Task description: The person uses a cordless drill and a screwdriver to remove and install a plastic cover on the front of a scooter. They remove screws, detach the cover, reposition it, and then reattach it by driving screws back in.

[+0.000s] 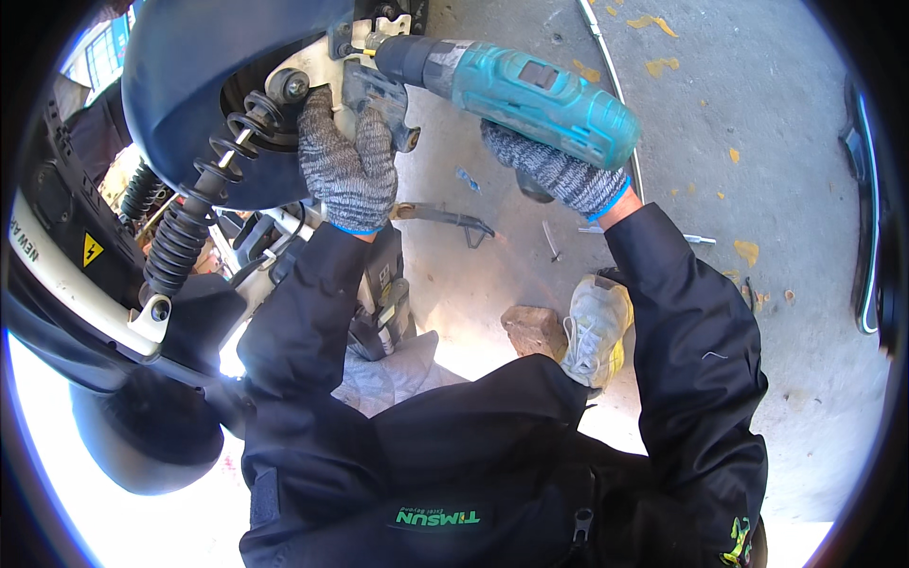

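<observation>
My gloved left hand (pixel 346 166) is closed on a grey metal bracket (pixel 374 90) at a white mounting plate (pixel 312 57) beside a dark blue fender (pixel 180 76). My gloved right hand (pixel 559 175) grips a teal cordless drill (pixel 540 99) from below, its chuck pointing left at a bolt on the plate, with a short bit between; exact contact at the tip is unclear. A shock absorber with a coil spring (pixel 180 241) runs down-left from a pivot bolt (pixel 295 87) just left of my left hand.
A white vehicle frame (pixel 85 303) fills the left. On the concrete floor lie a long white rod (pixel 608 62), small metal tools (pixel 699 239) and a brick (pixel 533 331) beside my shoe (pixel 594 331). A dark, long object (pixel 862 208) stands at the right rim.
</observation>
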Available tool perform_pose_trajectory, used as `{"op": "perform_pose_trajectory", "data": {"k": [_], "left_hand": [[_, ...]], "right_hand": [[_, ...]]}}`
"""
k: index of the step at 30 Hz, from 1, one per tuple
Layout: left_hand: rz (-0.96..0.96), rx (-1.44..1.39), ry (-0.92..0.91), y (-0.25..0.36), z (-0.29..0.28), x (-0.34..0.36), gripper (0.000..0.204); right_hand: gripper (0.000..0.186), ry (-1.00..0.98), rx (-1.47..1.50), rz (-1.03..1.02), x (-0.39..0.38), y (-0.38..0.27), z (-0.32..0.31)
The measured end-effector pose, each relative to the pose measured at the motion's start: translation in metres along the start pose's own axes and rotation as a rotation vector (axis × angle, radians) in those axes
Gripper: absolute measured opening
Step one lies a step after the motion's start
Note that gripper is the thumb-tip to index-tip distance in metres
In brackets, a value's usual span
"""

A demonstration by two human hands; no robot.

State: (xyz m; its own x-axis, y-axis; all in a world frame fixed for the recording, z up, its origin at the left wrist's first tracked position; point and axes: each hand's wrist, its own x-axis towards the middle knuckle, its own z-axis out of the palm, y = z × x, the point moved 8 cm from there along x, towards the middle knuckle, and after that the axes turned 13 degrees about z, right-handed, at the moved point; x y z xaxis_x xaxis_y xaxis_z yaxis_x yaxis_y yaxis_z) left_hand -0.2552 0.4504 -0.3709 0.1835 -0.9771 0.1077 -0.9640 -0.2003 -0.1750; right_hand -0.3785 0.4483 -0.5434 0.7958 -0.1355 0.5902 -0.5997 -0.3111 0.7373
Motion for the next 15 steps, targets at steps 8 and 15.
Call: {"op": "perform_pose_trajectory", "data": {"k": [8, 15], "left_hand": [[0.019, -0.003, 0.013, -0.001, -0.001, 0.002, 0.049], [0.013, -0.013, 0.016, -0.002, -0.003, 0.002, 0.049]], "right_hand": [[0.049, -0.056, 0.118, 0.141, 0.002, 0.014, 0.008], [0.049, -0.069, 0.056, 0.152, 0.002, 0.008, 0.005]]}}
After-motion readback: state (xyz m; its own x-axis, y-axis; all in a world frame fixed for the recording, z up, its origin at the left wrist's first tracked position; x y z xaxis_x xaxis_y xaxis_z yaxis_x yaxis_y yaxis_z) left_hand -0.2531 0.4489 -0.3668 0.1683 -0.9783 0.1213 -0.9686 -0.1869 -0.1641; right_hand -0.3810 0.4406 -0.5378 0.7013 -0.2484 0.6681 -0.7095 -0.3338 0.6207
